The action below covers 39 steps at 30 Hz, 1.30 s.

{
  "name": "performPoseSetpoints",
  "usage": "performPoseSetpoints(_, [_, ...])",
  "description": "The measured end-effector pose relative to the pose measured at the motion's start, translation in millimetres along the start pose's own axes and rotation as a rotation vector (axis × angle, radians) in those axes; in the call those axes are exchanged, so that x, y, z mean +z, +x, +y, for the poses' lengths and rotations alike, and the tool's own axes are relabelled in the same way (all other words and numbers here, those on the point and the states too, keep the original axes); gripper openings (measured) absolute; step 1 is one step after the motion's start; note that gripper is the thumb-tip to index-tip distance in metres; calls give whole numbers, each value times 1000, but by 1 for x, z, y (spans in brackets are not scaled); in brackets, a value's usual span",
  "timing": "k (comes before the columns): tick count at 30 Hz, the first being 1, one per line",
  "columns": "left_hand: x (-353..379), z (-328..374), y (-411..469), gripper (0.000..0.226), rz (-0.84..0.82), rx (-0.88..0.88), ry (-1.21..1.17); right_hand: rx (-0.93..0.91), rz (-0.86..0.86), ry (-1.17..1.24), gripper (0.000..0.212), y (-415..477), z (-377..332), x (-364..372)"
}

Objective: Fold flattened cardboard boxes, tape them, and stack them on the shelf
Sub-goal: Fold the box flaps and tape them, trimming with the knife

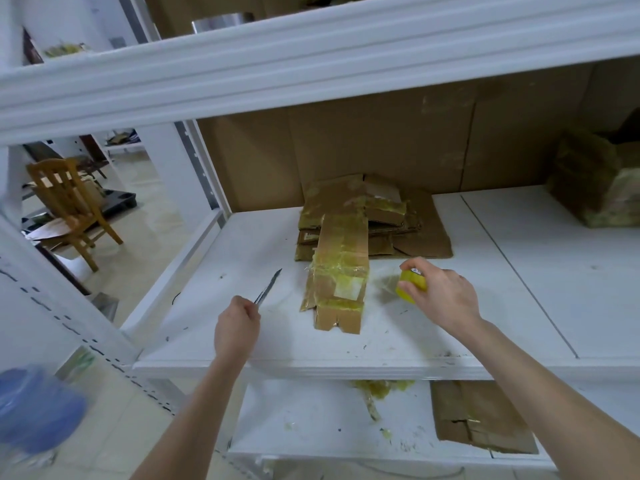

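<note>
cam | I get one head view, wide-angle | looks forward and down onto the shelf (485,271) from just in front | close: left hand (237,327) and right hand (440,296) sit mid-frame, forearms run up from the bottom edge | beam (311,64) spans top, bowed by the lens | floor (145,216) at left
</note>
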<state>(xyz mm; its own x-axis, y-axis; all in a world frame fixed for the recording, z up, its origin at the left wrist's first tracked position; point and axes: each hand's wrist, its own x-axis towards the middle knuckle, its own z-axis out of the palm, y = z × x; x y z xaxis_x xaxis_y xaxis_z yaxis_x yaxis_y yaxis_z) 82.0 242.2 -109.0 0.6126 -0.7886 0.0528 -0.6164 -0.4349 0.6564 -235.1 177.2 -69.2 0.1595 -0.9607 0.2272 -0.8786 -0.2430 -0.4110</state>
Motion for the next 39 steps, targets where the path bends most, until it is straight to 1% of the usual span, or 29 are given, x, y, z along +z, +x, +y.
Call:
performPoseSetpoints(2, [-5,11,-13,12,-6,32,-218,13,-5,16,28,2,1,0])
performPoseSetpoints(3, [-8,17,-20,14,8,60,-268,21,-10,26,28,3,2,-1])
performPoseSetpoints(5, [-15,32,-36,13,56,116,-308,31,-22,45,27,5,4,-1])
performPoseSetpoints(7, [-21,48,-49,4,80,175,-329,37,-34,65,27,7,5,-1])
performPoseSetpoints(8, [-24,56,-57,5,80,208,-333,40,-42,73,26,8,6,-1])
performPoseSetpoints(11, [-30,81,-78,18,68,344,-284,61,-53,99,25,10,6,-3])
performPoseSetpoints(14, [-23,106,-98,20,46,447,-221,95,-43,134,22,11,6,-3])
performPoseSetpoints(17, [-4,127,-117,23,-26,556,-79,120,-20,152,20,11,5,-2])
performPoseSetpoints(19, [9,139,-123,34,-57,613,24,132,-7,151,19,11,4,-2])
performPoseSetpoints(23, [25,148,-131,53,-82,623,242,151,15,151,19,9,2,-5])
performPoseSetpoints(28, [32,145,-131,66,-99,567,375,183,15,180,19,9,-1,-10])
performPoseSetpoints(33, [37,152,-129,69,-132,525,505,207,16,152,18,8,-6,-13])
performPoseSetpoints(37, [38,155,-129,69,-184,497,495,200,8,109,19,6,-12,-16])
performPoseSetpoints(39, [37,156,-131,69,-171,509,505,216,7,88,19,7,-13,-20])
